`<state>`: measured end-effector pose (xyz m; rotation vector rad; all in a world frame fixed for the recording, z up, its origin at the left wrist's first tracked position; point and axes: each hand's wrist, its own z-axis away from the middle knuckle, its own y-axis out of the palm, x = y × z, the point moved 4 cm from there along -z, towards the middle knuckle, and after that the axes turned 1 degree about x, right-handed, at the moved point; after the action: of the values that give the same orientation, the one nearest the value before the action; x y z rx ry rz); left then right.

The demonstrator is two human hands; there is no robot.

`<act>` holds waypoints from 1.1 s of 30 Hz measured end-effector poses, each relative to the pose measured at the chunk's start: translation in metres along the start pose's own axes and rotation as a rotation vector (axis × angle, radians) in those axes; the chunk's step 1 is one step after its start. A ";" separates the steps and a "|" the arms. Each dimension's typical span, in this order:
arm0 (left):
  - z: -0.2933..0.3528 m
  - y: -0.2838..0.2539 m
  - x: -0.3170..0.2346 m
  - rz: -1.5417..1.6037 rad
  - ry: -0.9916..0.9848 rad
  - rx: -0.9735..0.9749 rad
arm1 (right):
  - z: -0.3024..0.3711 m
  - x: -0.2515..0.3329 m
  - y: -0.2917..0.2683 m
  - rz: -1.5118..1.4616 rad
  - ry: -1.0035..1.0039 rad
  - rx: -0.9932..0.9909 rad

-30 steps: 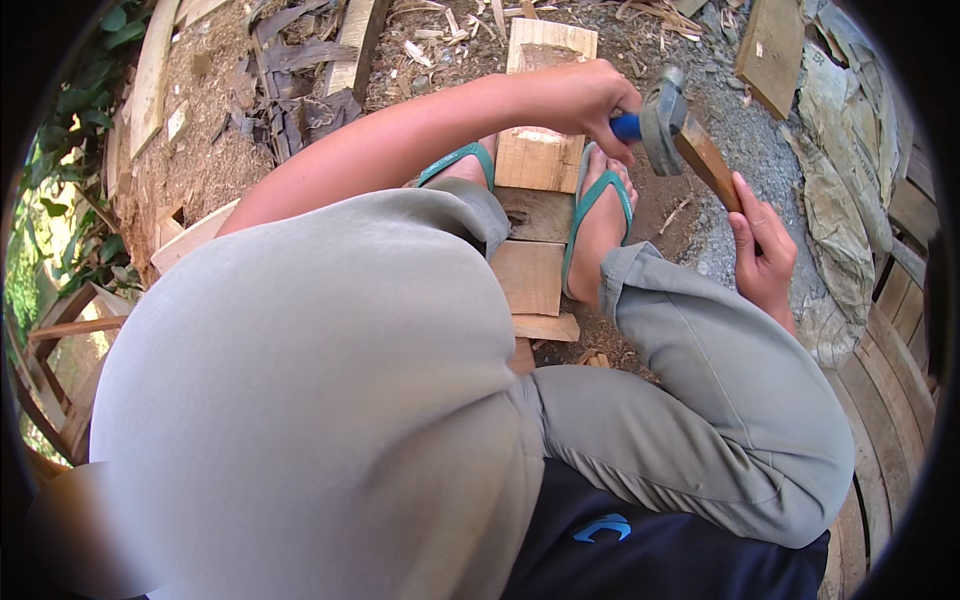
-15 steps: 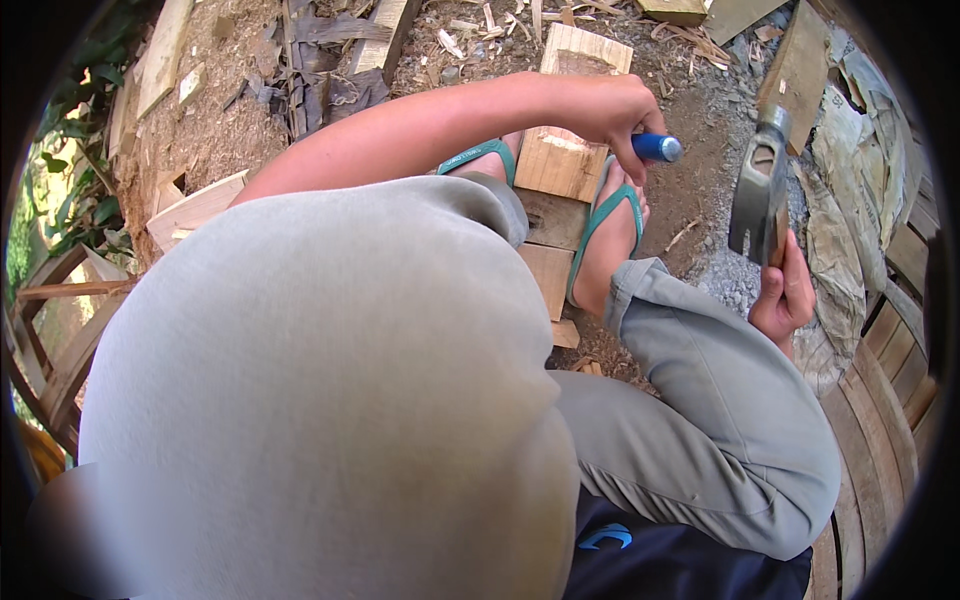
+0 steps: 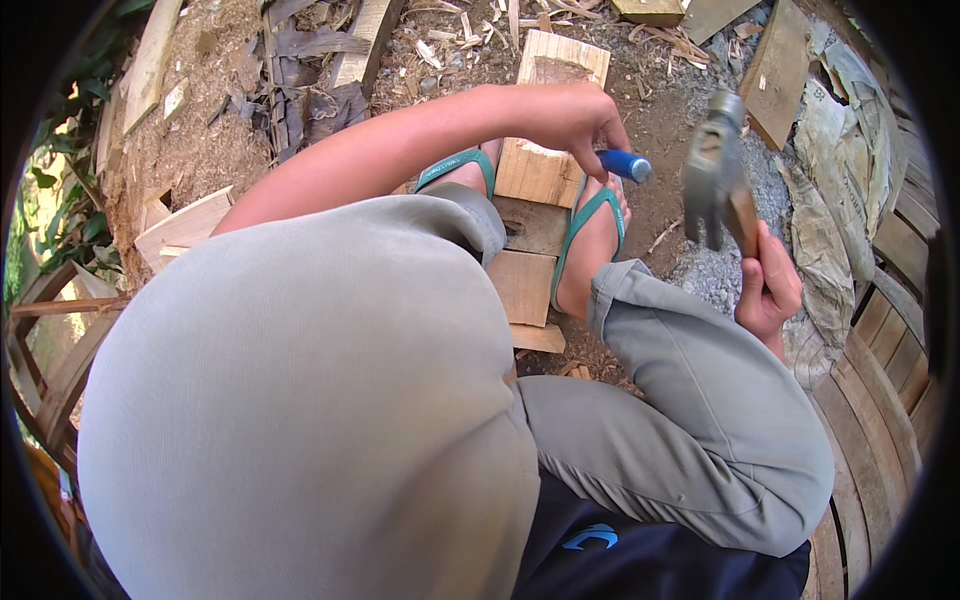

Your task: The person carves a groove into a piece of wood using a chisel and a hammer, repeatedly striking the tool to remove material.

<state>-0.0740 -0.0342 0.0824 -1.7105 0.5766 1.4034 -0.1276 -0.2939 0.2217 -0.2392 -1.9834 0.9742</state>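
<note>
My left arm reaches across the top of a pale wooden block [image 3: 537, 178]. My left hand [image 3: 592, 122] is closed around a blue-handled chisel [image 3: 625, 166]; its butt points right and its blade is hidden by the hand. My right hand [image 3: 770, 290] grips the wooden handle of a claw hammer [image 3: 712, 165] held up to the right of the chisel, apart from it, head uppermost and slightly blurred. The block lies between my feet, which wear green flip-flops [image 3: 590, 232], and rests on other wood pieces [image 3: 522, 285].
Wood shavings [image 3: 470, 40] and dark bark strips [image 3: 310, 60] litter the ground beyond. A plank [image 3: 775, 75] and a crumpled sheet [image 3: 830, 190] lie at right, near grey gravel [image 3: 705, 270]. Curved wooden slats [image 3: 880, 410] edge the right side.
The hammer has tilted left and come nearer to the chisel. The whole view has shifted a little, and my left hand keeps its hold on the block's right side.
</note>
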 end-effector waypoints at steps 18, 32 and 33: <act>0.041 -0.040 0.045 0.111 -0.324 -0.346 | -0.001 -0.022 -0.008 0.001 0.354 -0.044; 0.037 -0.009 -0.009 -0.044 -0.086 -0.163 | 0.011 -0.028 0.003 -0.053 0.343 -0.033; 0.043 -0.003 -0.009 -0.025 -0.096 -0.137 | 0.010 -0.028 0.003 -0.048 0.328 -0.017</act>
<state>-0.0987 0.0017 0.0907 -1.7401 0.4134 1.5279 -0.1198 -0.3108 0.1989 -0.3366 -1.6905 0.8291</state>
